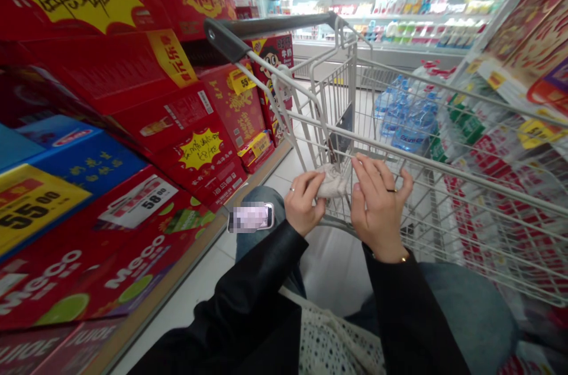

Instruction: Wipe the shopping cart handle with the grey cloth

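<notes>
Boxes [133, 97] left | shopping cart [266, 25] ahead (bottled water [406, 118] inside, probably) | shelves [390, 2] beyond

There are two hands, a left hand [304, 202] wearing one ring [291, 189] and a right hand [378, 209] wearing one ring [391, 190], with one crumpled pale cloth [332, 181] between them. There is one shopping cart [270, 25], one phone [251, 216] with a blurred screen, and one cluster of water bottles [406, 118], too overlapped to count. Two price signs show on the stacked boxes, one yellow price sign [31, 207] and one white price sign [142, 202]
</notes>
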### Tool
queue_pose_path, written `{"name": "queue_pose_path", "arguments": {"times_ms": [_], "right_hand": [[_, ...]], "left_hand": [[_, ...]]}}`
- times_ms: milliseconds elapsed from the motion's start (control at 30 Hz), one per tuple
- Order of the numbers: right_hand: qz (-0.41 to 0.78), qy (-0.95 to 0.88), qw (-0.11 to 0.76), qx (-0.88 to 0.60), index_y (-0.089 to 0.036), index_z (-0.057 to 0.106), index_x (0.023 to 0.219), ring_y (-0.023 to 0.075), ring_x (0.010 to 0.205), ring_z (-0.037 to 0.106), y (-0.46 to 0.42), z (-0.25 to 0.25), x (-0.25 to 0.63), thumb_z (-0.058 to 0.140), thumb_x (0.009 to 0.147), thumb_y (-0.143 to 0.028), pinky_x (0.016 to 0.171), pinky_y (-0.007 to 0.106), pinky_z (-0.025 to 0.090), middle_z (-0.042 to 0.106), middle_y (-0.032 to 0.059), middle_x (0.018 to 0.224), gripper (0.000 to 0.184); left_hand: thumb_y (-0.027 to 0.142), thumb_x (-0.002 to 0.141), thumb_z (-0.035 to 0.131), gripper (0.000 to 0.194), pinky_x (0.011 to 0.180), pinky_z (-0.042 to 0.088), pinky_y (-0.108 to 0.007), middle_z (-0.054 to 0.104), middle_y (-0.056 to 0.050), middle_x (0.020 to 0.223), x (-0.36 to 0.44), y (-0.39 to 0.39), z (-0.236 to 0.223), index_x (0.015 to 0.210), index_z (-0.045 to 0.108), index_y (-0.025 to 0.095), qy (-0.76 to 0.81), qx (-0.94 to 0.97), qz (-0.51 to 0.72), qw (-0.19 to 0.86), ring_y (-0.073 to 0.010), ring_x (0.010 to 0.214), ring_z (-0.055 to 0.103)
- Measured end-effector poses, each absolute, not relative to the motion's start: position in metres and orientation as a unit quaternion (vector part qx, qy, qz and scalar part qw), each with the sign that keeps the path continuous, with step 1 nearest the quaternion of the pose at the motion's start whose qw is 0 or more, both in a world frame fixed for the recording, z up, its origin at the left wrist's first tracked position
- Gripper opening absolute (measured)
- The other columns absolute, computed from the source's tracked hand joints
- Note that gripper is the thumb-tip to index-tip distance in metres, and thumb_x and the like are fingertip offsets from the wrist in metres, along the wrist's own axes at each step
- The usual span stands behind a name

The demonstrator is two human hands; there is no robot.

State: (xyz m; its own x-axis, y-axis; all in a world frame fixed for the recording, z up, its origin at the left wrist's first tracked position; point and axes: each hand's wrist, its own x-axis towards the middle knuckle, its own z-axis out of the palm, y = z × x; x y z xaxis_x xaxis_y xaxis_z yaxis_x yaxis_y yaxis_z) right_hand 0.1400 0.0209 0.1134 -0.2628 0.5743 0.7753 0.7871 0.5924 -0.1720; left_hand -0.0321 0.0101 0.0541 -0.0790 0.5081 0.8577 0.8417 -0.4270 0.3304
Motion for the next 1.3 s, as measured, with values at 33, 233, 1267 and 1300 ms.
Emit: {"name": "queue_pose_path", "arguments": {"times_ms": [33,233,1267,1300], "right_hand": [[-0.125,-0.784,0.425,-0.434,-0.027,0.045,0.152,0.0240,0.140,0.051,0.021,0.114,0.140,0.041,0.099,-0.023,0.124,0.056,0.016,0.058,0.0043,0.152,0.054],[-0.126,-0.784,0.422,-0.437,-0.026,0.046,0.152,0.0249,0.140,0.051,0.021,0.114,0.140,0.040,0.098,-0.022,0.123,0.057,0.016,0.059,0.0056,0.151,0.055],[-0.126,-0.783,0.426,-0.436,-0.027,0.044,0.154,0.0247,0.140,0.051,0.021,0.114,0.139,0.041,0.097,-0.020,0.124,0.057,0.016,0.059,0.0045,0.151,0.058],[-0.130,-0.783,0.426,-0.435,-0.027,0.044,0.154,0.0244,0.141,0.051,0.021,0.114,0.138,0.042,0.096,-0.020,0.124,0.056,0.016,0.059,0.0043,0.151,0.058]], "left_hand": [[0.010,0.082,0.061,0.049,0.095,0.057,-0.033,0.069,-0.009,0.120,-0.036,0.012,0.064,0.129,0.065,0.021,-0.511,-0.644,-0.542,0.177,-0.0214,0.109,0.068],[0.010,0.079,0.061,0.052,0.099,0.055,-0.036,0.068,-0.010,0.120,-0.037,0.023,0.082,0.129,0.065,0.021,-0.505,-0.616,-0.561,0.225,-0.0233,0.111,0.067],[0.011,0.082,0.063,0.050,0.100,0.055,-0.036,0.068,-0.009,0.122,-0.051,0.030,0.117,0.131,0.065,0.022,-0.471,-0.620,-0.574,0.254,-0.0224,0.112,0.067],[0.010,0.081,0.062,0.050,0.100,0.055,-0.036,0.068,-0.009,0.122,-0.048,0.028,0.111,0.130,0.066,0.022,-0.475,-0.626,-0.567,0.248,-0.0225,0.112,0.067]]}}
